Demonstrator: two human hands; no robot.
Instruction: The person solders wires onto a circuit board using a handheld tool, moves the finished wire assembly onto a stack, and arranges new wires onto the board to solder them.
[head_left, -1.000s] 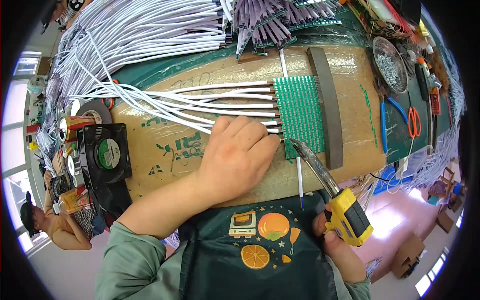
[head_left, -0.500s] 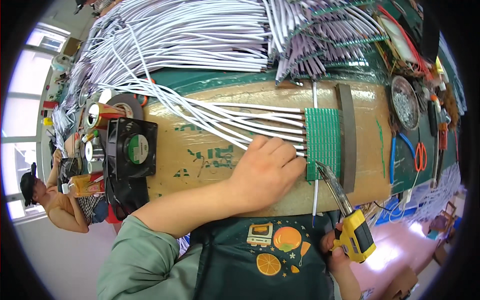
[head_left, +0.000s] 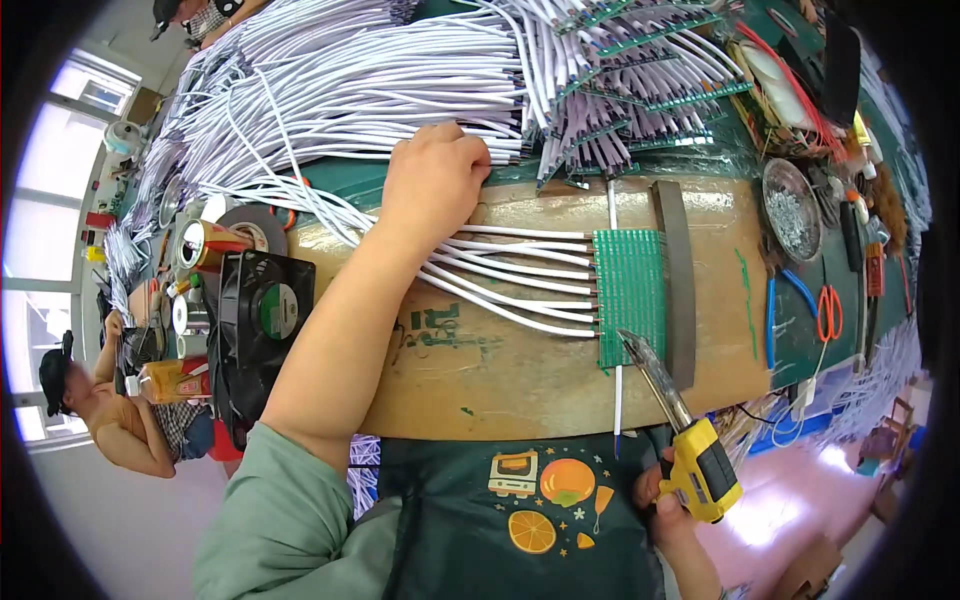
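My left hand (head_left: 435, 180) lies at the near edge of a large pile of white cables (head_left: 400, 75), its fingers curled down and their tips hidden. What they grip, if anything, cannot be seen. Low on the right, my right hand (head_left: 668, 510) is closed round a yellow and black soldering gun (head_left: 705, 470). Its long metal tip rests at the lower part of a green circuit board panel (head_left: 630, 290). Several white cables (head_left: 530, 280) run from the left to that panel's left edge. A thin white wire (head_left: 617, 400) stretches below the panel.
A brown board (head_left: 520, 400) lies under the panel, with a dark strip (head_left: 678, 290) along its right side. On the left stand a black fan (head_left: 262, 310) and a can (head_left: 205, 245). To the right are a metal bowl (head_left: 792, 210) and orange scissors (head_left: 829, 312). Another person (head_left: 130, 420) sits at left.
My left hand has left the cable ends beside the panel and moved up and left to the cable pile. The soldering gun stays with its tip at the panel. The view has shifted slightly.
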